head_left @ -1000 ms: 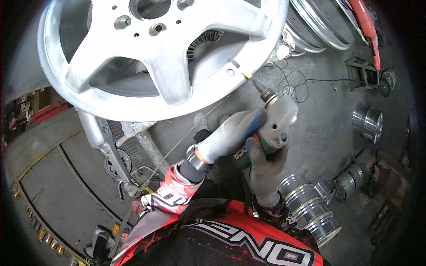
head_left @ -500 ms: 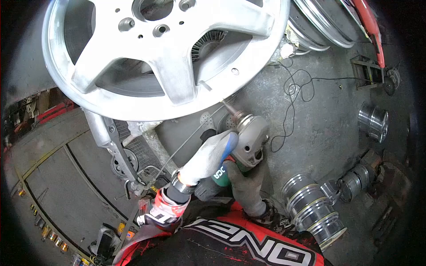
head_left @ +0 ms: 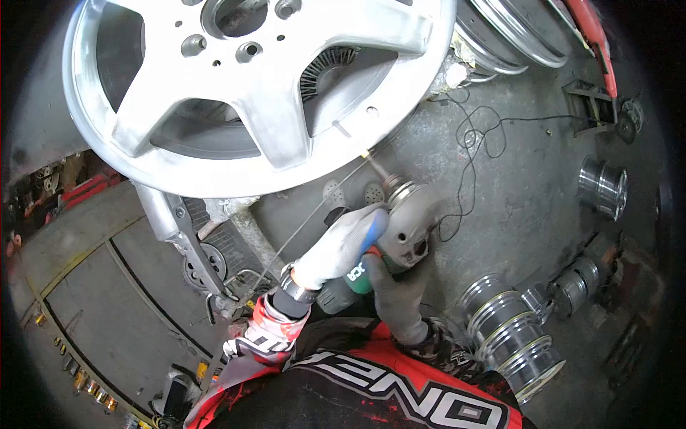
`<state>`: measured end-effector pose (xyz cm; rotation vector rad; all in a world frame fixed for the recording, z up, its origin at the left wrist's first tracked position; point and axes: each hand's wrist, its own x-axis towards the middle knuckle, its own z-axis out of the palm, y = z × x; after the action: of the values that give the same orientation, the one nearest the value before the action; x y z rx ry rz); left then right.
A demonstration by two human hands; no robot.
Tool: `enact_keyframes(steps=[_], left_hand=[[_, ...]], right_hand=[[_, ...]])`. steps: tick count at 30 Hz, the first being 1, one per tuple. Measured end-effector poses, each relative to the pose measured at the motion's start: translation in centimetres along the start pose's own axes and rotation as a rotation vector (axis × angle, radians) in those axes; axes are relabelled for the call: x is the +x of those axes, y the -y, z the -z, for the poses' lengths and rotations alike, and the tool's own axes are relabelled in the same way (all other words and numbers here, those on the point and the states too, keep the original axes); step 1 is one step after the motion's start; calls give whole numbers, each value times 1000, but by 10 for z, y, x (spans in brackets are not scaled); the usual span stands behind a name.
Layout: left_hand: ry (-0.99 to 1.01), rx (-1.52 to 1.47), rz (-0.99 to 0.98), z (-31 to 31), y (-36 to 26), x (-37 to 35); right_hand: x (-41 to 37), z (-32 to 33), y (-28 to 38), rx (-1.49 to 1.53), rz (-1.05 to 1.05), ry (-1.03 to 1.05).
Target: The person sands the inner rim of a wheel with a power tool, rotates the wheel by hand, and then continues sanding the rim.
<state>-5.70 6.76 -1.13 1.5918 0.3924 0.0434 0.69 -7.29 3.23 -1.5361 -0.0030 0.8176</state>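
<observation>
**Grinder bit at the wheel's lower rim, both hands on the tool**

We find the left hand (head_left: 336, 250), in a pale glove, wrapped tight round the body of the grinder (head_left: 409, 223); the right hand (head_left: 393, 286), in a dark glove, is closed under its head; the bit (head_left: 373, 162) points up at the lower rim of the alloy wheel (head_left: 236, 93), which is mounted tilted above the floor (head_left: 522, 179); whether the tip touches metal we cannot tell. We judge dressing of the rim edge to be the step in hand; the next move calls for a firm two-handed hold and a light, even pass, kept clear of the loose cable (head_left: 468, 139).
</observation>
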Motion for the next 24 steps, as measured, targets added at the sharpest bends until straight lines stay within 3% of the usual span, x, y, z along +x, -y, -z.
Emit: enact_keyframes(steps=[1, 4, 5, 9, 11, 14, 16, 18, 21, 24], left_hand=[[-17, -130, 134, 0, -1, -6], [-110, -96, 238, 1, -22, -20], [-59, -33, 117, 3, -12, -20], [-11, 41, 20, -3, 10, -9], [-34, 204, -299, -4, 12, 12], [-28, 331, -463, 0, 13, 28], [-12, 343, -457, 3, 8, 25], [30, 158, -155, 3, -1, 13], [-111, 236, -255, 0, 15, -14], [-88, 231, -198, 6, 4, -28]], right_hand=[[-5, -3, -2, 50, -1, 7], [-14, 1, -11, -33, -23, 65], [-13, 2, -11, -31, -21, 61], [-1, 8, 0, -11, -46, 44], [7, 6, 3, 75, -3, -36], [14, 2, 9, 132, 32, -90], [11, 5, 3, 88, 1, -89], [5, 5, -7, 50, -31, -90], [-9, -1, -19, -3, 29, -22], [-18, -4, -21, -65, 15, 3]])
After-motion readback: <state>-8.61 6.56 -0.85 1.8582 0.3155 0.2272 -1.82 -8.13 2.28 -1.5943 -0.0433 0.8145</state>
